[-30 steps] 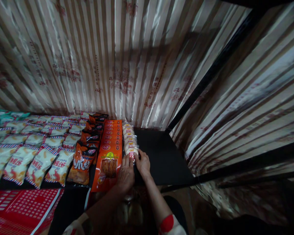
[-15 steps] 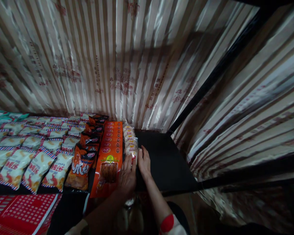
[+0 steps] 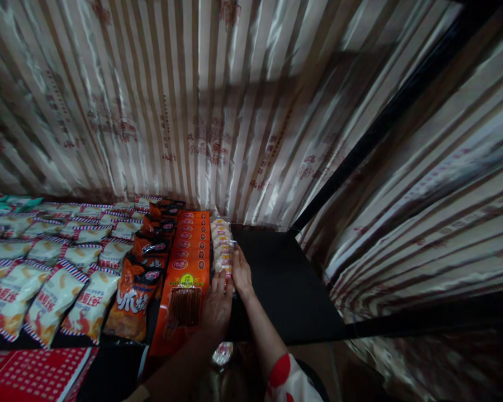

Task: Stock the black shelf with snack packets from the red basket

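Observation:
A row of small clear-wrapped white packets (image 3: pixel 222 237) runs front to back on a black shelf (image 3: pixel 283 279). At its near end, my left hand (image 3: pixel 216 306) lies with fingers stretched forward, the tips touching the front packet. My right hand (image 3: pixel 242 274) rests against the row's right side, fingers extended and close together. Neither hand is wrapped round anything. Directly left of the row lies a stack of overlapping orange snack packs (image 3: pixel 183 279), the front one with a window showing brown sticks. My left forearm hides part of that pack's lower edge.
Orange-brown snack bags (image 3: pixel 129 301) and several rows of white bags with striped edges (image 3: pixel 88 301) fill the shelf's left side. A red plastic basket (image 3: pixel 33 374) sits below. Behind hangs a striped curtain (image 3: pixel 218 111); a black post (image 3: pixel 352 162) slants at the right.
My right hand has moved left and closer against the packets' side. My left hand has shifted slightly toward me at the row's front. The camera view has tilted a little.

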`<action>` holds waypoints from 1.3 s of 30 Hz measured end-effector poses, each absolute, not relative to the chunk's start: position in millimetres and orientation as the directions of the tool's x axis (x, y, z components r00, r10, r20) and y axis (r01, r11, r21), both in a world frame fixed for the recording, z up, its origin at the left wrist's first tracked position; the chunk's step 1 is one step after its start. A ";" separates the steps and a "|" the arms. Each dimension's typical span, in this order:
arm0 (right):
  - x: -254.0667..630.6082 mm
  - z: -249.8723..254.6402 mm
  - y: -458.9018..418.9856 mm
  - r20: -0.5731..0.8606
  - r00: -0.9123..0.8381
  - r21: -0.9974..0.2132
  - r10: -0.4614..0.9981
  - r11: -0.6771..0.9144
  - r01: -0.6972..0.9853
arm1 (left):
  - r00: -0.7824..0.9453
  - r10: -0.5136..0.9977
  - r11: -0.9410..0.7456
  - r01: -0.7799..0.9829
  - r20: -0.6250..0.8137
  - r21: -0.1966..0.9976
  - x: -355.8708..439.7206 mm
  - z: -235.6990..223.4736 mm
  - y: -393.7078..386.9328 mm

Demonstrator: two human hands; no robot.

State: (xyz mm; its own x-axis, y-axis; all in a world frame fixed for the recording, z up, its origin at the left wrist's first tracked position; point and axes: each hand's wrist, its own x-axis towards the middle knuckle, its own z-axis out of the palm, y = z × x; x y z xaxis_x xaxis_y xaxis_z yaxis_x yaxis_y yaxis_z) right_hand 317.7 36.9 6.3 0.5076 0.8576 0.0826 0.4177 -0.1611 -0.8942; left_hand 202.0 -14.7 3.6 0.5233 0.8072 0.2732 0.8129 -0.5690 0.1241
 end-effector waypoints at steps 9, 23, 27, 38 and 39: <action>308.2 9.1 40.7 0.088 0.501 -0.885 0.861 -0.163 0.436 | 0.498 0.813 -0.559 0.813 0.301 0.164 197.6 8.1 -6.7; 315.7 12.2 48.8 0.108 0.521 -0.879 0.847 -0.163 0.448 | 0.505 0.806 -0.564 0.813 0.309 0.143 198.6 6.5 -6.9; 327.5 13.2 63.4 0.068 0.495 -0.926 0.866 -0.130 0.355 | 0.483 0.808 -0.553 0.819 0.337 0.153 200.5 3.1 -4.6; 334.8 1.4 84.7 0.069 0.448 -0.957 0.891 -0.068 0.281 | 0.494 0.788 -0.543 0.839 0.367 0.038 205.9 -1.1 1.9; 334.6 1.8 84.7 0.063 0.447 -0.960 0.892 -0.069 0.272 | 0.502 0.784 -0.549 0.835 0.365 0.030 205.8 -0.6 1.9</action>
State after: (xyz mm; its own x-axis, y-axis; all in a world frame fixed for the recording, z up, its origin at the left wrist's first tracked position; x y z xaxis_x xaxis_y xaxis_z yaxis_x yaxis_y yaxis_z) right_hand 334.6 84.7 1.8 0.4471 0.8923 0.0628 0.2725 -0.0690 -0.9597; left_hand 205.8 1.9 -0.6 0.5022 0.7837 0.3654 0.8351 -0.5493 0.0303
